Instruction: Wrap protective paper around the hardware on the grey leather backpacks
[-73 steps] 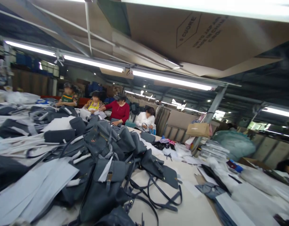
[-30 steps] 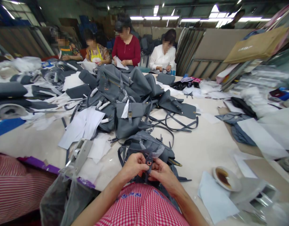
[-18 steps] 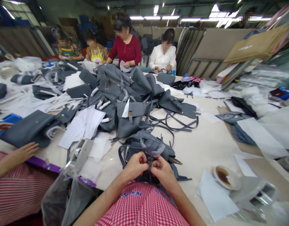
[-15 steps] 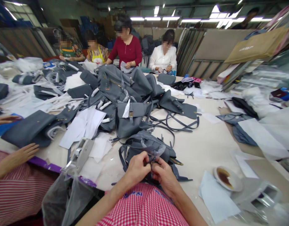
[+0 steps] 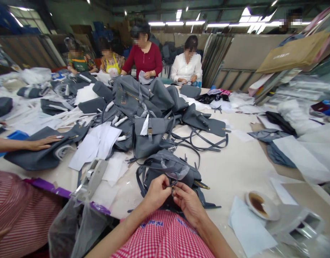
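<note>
A grey-blue bag [image 5: 168,170] lies at the near edge of the table [image 5: 234,165], right in front of me. My left hand [image 5: 156,191] and my right hand [image 5: 187,202] meet over its near side. Both pinch a small strap fitting on the bag, fingers closed around it. A strip of clear plastic wrap [image 5: 178,173] sits on the bag just beyond my fingers. My forearms rest over a red checked garment [image 5: 165,238] at the bottom of the view.
A heap of grey bags [image 5: 143,107] and white paper sheets [image 5: 96,141] fills the table's middle. A tape dispenser [image 5: 89,177] lies left of me, a stained dish [image 5: 260,204] to the right. A neighbour's hand [image 5: 42,143] presses a flat grey bag. Several people sit at the far side.
The view swung down from the ceiling to the table. My hands stayed pinched on the bag's fitting. The neighbour laid a grey bag down at the left and moved a hand onto it.
</note>
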Motion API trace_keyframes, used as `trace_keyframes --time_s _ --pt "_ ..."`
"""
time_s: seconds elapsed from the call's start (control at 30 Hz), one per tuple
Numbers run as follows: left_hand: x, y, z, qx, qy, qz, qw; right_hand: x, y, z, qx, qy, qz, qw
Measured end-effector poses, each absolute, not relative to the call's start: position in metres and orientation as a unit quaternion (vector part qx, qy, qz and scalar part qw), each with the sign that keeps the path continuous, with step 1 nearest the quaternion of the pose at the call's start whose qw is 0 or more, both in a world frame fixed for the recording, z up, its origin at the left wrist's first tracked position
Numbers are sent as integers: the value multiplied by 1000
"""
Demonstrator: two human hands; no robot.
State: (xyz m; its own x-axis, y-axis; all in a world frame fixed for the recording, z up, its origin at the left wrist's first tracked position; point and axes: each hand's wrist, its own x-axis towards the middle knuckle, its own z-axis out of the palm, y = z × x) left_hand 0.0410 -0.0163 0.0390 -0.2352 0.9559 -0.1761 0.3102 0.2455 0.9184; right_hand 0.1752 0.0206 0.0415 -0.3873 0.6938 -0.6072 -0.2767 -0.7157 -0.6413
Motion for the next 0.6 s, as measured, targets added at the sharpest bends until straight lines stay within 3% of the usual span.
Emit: trace_keyframes --time_s 0.17,0.6 --pt "39 -16 22 316 608 476 550 180 17 41 -452 -253 804 292" --pt "44 -17 27 254 597 505 569 179 15 25 -458 -329 768 303"
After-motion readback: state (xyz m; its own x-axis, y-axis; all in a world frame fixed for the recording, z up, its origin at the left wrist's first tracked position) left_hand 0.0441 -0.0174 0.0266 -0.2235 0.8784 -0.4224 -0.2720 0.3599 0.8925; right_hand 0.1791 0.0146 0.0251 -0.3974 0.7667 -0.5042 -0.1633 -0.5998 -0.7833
